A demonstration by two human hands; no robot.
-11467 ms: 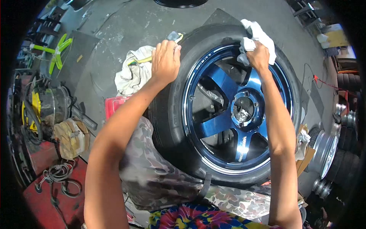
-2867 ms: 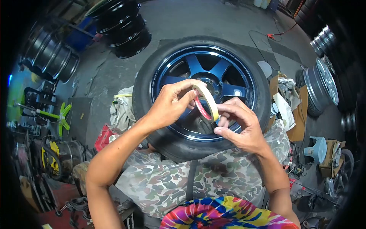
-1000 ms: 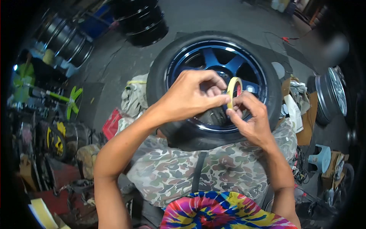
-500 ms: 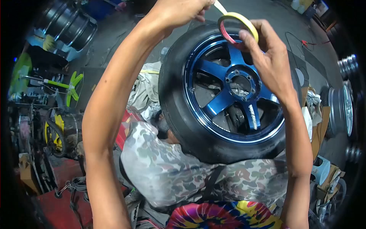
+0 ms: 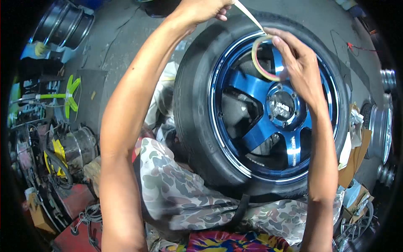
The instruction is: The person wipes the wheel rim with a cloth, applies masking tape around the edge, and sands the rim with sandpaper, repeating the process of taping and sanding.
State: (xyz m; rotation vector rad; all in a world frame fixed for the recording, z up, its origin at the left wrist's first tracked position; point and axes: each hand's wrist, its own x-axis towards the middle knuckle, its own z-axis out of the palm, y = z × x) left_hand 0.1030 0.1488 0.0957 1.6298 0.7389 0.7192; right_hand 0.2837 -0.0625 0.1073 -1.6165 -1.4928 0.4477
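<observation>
A thin roll of yellowish masking tape (image 5: 255, 59) hangs from my right hand (image 5: 299, 61), whose fingers are closed at its upper edge. A pale strip of tape (image 5: 250, 17) runs taut from there up to my left hand (image 5: 206, 8). My left hand pinches the strip's far end, near the top edge of the view. Below both hands lies a blue spoked wheel rim (image 5: 252, 86) fitted with a black tire (image 5: 191, 109), tilted against my camouflage-clad legs (image 5: 180, 189). My right hand covers part of the rim.
Bare metal rims stand at the upper left (image 5: 63, 25) and the right (image 5: 379, 134). A green star-shaped tool (image 5: 71, 96) and a yellow-and-grey machine part (image 5: 58, 157) are at the left. Cardboard (image 5: 356, 161) leans at the right beside the tire.
The tape roll has dropped and turned below my right hand, which now grips nearer the strip. The view has shifted, and the wheel appears lower and further right.
</observation>
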